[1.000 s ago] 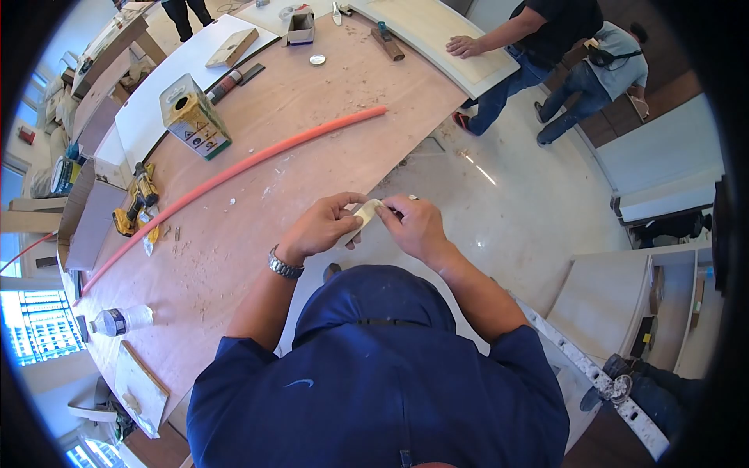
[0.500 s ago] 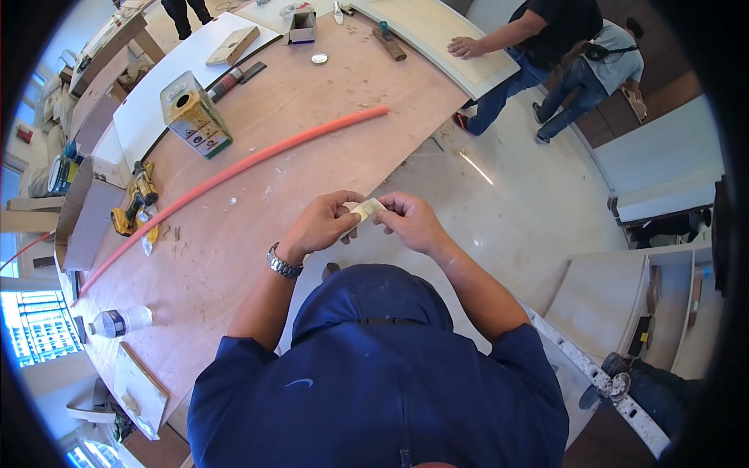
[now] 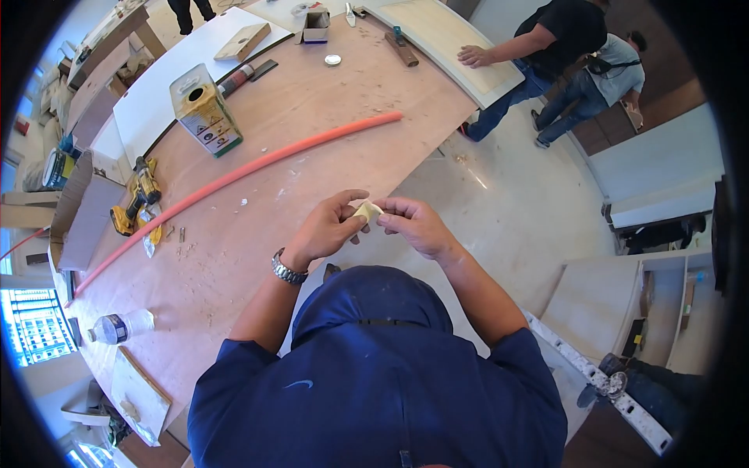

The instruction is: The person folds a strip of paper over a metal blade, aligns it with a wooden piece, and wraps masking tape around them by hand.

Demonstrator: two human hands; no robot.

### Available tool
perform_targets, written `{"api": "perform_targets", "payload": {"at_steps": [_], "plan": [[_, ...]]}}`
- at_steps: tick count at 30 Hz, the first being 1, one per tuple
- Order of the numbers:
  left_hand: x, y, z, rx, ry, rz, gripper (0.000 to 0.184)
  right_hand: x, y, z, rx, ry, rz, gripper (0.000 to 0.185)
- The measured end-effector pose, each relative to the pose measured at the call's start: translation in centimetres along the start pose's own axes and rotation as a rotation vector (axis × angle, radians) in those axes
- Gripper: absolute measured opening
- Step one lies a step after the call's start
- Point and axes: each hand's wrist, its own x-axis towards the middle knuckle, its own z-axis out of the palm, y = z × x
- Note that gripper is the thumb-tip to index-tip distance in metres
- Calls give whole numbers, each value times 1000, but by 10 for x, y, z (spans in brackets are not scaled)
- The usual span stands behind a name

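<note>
A small pale-yellow sheet [image 3: 367,210], bent and looking like stiff paper or sandpaper, is held between both hands in front of my chest. My left hand [image 3: 331,226], with a metal watch on its wrist, pinches the left end between thumb and fingers. At the right end, my right hand [image 3: 413,224] grips the sheet the same way. Both hands are closed near the edge of the wooden worktable [image 3: 273,226]. Across that table lies a long orange tube [image 3: 265,161], the thing nearest to my left hand.
A metal can [image 3: 205,113], a yellow drill [image 3: 140,195], a plastic bottle [image 3: 121,326] and a wood plane [image 3: 401,48] stand or lie on the table. A person [image 3: 546,47] rests a hand on a pale panel [image 3: 445,43]. A spirit level [image 3: 601,382] is at lower right.
The sheet shows smaller and more bent between my fingers, and my hands are slightly closer together. The view has shifted a little.
</note>
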Motion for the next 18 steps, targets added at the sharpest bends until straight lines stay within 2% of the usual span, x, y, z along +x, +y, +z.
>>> {"api": "perform_targets", "payload": {"at_steps": [4,8,18], "plan": [[-2,-2,-9,-9,7,31,43,4,5,4,87,-28,0,37],[-3,-4,-15,-2,-28,30,43,1,13,17,97,73,-6,37],[3,8,-2,-27,-49,-7,48,1,6,6,-101,207,-93,26]]}}
